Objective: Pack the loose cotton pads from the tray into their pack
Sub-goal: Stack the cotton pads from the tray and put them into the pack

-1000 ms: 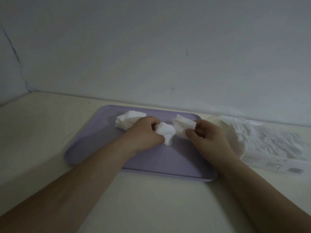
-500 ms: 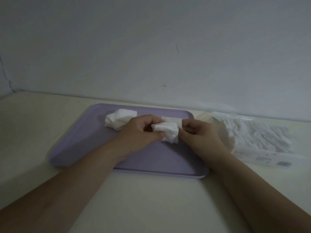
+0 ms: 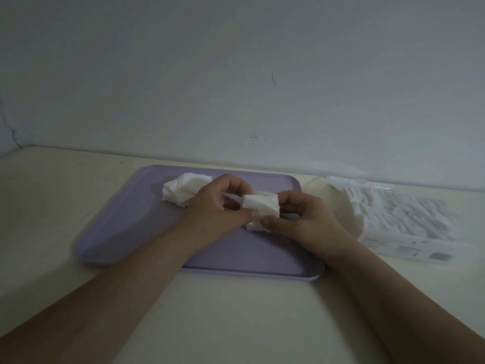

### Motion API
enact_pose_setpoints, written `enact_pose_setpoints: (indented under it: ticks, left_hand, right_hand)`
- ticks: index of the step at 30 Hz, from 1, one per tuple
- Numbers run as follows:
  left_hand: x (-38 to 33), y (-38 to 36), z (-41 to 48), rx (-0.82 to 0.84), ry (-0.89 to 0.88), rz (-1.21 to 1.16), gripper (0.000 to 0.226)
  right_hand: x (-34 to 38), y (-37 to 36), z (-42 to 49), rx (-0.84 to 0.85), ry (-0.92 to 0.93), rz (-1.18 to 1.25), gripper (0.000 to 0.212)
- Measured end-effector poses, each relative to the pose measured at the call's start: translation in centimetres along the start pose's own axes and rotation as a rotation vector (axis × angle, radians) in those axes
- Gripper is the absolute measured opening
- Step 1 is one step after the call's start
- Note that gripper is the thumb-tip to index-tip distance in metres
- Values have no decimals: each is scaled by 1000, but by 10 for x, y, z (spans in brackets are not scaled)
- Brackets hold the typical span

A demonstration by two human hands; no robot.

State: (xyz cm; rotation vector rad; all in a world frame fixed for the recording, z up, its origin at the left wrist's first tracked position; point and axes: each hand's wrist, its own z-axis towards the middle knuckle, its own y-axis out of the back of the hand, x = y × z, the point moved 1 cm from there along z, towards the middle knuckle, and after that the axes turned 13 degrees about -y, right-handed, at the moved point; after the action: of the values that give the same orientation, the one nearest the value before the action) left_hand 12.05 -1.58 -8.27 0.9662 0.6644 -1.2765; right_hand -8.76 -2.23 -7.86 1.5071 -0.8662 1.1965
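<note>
A lilac tray (image 3: 126, 232) lies on the cream table. Above its middle, my left hand (image 3: 217, 208) and my right hand (image 3: 301, 222) together grip a small stack of white cotton pads (image 3: 261, 204), one hand on each side. Part of the stack shows below my thumbs. A loose heap of white pads (image 3: 183, 189) rests on the tray's far left part, just behind my left hand. The clear plastic pack (image 3: 393, 219) with pads inside lies on the table right of the tray, its open mouth toward the tray.
A pale wall (image 3: 262, 88) rises just behind the tray and pack. Bare cream table (image 3: 236, 324) stretches in front of the tray and to its left.
Both hands have come together: the pads each hand held separately are now pressed into one stack between them. The view has shifted slightly to the right.
</note>
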Motion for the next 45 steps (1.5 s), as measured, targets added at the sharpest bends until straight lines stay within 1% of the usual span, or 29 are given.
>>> enact_pose_setpoints:
  ticks: [1, 3, 4, 5, 6, 8, 9, 12, 15, 17, 19, 21, 23, 24, 25, 27, 28, 29, 30, 31, 32, 34, 36, 38, 39, 41, 42, 44, 45]
  left_hand:
    - [0, 0, 0, 4, -3, 46, 49]
    - [4, 1, 1, 39, 3, 143, 67]
    - [6, 1, 2, 65, -6, 183, 66]
    - [7, 1, 2, 91, -26, 209, 57]
    - [8, 0, 2, 107, -47, 225, 48]
    - [7, -2, 1, 109, -70, 222, 40]
    - [6, -2, 1, 108, -67, 211, 39]
    - [6, -3, 1, 130, -38, 167, 40]
    - [4, -7, 1, 125, -49, 137, 30]
    - [3, -11, 4, 83, -75, 170, 24]
    - [2, -11, 6, 35, -92, 201, 23]
    - [3, -9, 7, 55, -83, 224, 23]
    - [3, -7, 5, 112, -92, 237, 22]
    - [1, -7, 6, 118, -118, 282, 22]
    - [1, -3, 7, 91, -167, 389, 23]
    - [-1, 10, 12, 20, -281, 779, 32]
    - [-2, 19, 13, 20, -254, 989, 38]
    - [-1, 26, 13, 61, -156, 1141, 42]
    - [2, 33, 12, 116, -43, 1222, 45]
    - [5, 36, 10, 174, 35, 1248, 49]
    - [8, 37, 8, 219, 37, 1249, 53]
    - [11, 32, 4, 264, -96, 1132, 54]
    - [7, 25, 4, 252, -249, 882, 44]
    - [3, 20, 4, 248, -285, 676, 30]
    - [1, 19, 4, 224, -292, 624, 27]
    - [3, 21, 6, 161, -252, 608, 33]
    - [6, 24, 7, 131, -192, 630, 39]
    - [11, 27, 9, 116, -55, 712, 52]
    - [13, 28, 9, 128, -28, 747, 55]
  right_hand:
    - [-1, 0, 1, -29, 33, -50, 20]
    - [-1, 1, 2, -64, 97, -135, 14]
    - [0, 0, 2, -86, 129, -181, 13]
    - [1, -1, 1, -125, 158, -247, 14]
    - [2, -3, 0, -172, 191, -342, 21]
    - [4, -7, -4, -238, 258, -520, 45]
    - [4, -8, -5, -231, 289, -544, 54]
    - [2, -12, -5, -155, 332, -619, 68]
    - [0, -15, -5, -143, 321, -770, 70]
    - [1, -16, -4, -142, 299, -840, 71]
    - [1, -17, -4, -136, 300, -891, 71]
    - [-1, -17, -5, -139, 291, -902, 69]
    - [0, -15, -5, -174, 239, -829, 63]
    - [0, -12, -6, -207, 213, -785, 60]
    - [2, -12, -5, -242, 200, -745, 56]
    - [4, -8, -6, -311, 171, -688, 48]
    - [5, -8, -5, -329, 149, -661, 41]
    - [5, -8, -4, -339, 128, -631, 34]
    - [5, -8, -4, -343, 109, -599, 28]
    - [5, -9, -3, -345, 97, -574, 23]
    - [4, -9, -2, -348, 92, -561, 20]
    - [4, -9, -1, -356, 96, -551, 18]
    - [2, -9, -1, -371, 93, -526, 17]
    - [0, -7, -1, -390, 83, -495, 16]
    - [0, -7, -1, -396, 73, -480, 16]
    - [-2, -5, 0, -388, 33, -440, 16]
    - [-2, -4, 2, -375, 10, -425, 17]
    - [-2, -2, 3, -359, -25, -408, 16]
    - [-2, -2, 2, -357, -33, -399, 16]
